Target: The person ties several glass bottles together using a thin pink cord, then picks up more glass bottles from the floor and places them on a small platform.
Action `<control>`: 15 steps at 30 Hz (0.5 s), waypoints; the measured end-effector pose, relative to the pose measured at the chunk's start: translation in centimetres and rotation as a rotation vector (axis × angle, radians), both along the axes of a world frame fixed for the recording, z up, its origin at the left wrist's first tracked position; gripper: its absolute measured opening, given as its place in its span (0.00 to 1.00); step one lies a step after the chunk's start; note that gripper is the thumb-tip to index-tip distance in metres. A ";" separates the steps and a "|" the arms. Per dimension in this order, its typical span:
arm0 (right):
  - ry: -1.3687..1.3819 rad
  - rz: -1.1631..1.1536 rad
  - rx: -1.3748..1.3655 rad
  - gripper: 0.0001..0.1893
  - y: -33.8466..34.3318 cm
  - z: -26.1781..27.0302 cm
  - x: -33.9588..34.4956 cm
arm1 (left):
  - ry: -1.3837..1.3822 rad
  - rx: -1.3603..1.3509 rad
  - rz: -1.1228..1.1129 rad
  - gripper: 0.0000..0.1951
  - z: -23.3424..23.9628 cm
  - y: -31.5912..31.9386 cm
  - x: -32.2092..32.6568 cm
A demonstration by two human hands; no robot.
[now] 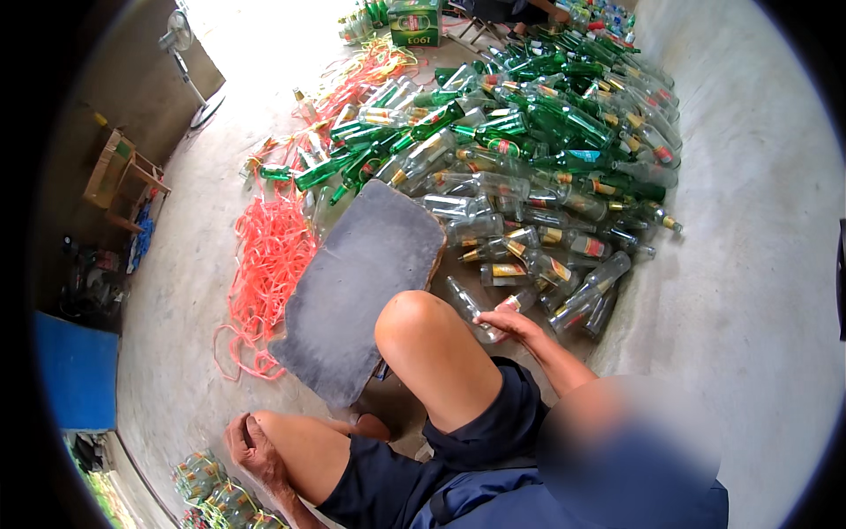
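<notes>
My right hand (509, 324) is low beside my right knee, its fingers around the lower part of a clear glass bottle (464, 296). That bottle lies slanted, its neck pointing away from me, at the near edge of a large heap of glass bottles (515, 152). Against the outer side of my left knee rests my left hand (254, 449), fingers loosely bent and nothing visible in it. Between the hands, in front of my knees, stands a low dark slab (363, 264) with a worn, flat top and chipped edges.
Tangled pink plastic strapping (271, 264) lies left of the slab. Strapped bottle bundles (225, 492) stand at lower left. A pale wall (733, 198) bounds the heap on the right. Farther off are a green carton (415, 23), a pedestal fan (178, 40) and another person (522, 13).
</notes>
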State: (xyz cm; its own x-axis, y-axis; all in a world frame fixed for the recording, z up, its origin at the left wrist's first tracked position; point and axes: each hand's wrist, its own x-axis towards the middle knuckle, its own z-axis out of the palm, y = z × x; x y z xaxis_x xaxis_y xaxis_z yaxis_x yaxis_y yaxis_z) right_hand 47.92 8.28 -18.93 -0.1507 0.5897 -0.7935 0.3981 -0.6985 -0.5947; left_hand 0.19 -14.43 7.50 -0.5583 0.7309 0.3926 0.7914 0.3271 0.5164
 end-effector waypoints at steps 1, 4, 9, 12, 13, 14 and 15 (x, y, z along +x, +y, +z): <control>0.048 -0.066 0.008 0.32 -1.4 0.3 0.4 | -0.001 0.003 -0.003 0.08 0.2 -0.2 0.1; 0.150 -0.181 -0.032 0.32 -4.0 3.6 1.6 | 0.000 0.028 -0.009 0.08 0.1 -0.9 -0.4; 0.261 -0.321 -0.011 0.26 -6.5 7.0 5.0 | -0.037 0.044 -0.016 0.08 0.0 -0.7 -0.1; 0.460 -0.436 0.056 0.20 -6.4 7.9 6.4 | -0.026 0.072 -0.045 0.08 -0.3 -0.5 -0.4; 0.505 -0.462 0.105 0.19 -6.2 9.9 6.1 | -0.046 0.067 -0.036 0.08 0.0 -0.6 -0.2; 0.585 -0.470 0.156 0.18 -5.9 11.1 6.0 | -0.066 0.061 -0.027 0.08 0.2 -0.6 0.0; 0.587 -0.473 0.218 0.19 -5.5 12.3 6.3 | -0.074 0.065 -0.027 0.07 0.3 -0.4 0.2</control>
State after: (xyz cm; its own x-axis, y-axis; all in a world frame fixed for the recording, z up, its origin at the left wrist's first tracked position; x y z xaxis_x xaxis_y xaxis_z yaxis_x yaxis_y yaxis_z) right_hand 54.21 2.79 -6.60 -0.2039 0.8291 -0.5206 -0.3344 -0.5588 -0.7589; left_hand 0.38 -14.85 7.83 -0.5676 0.7206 0.3984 0.7586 0.2696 0.5932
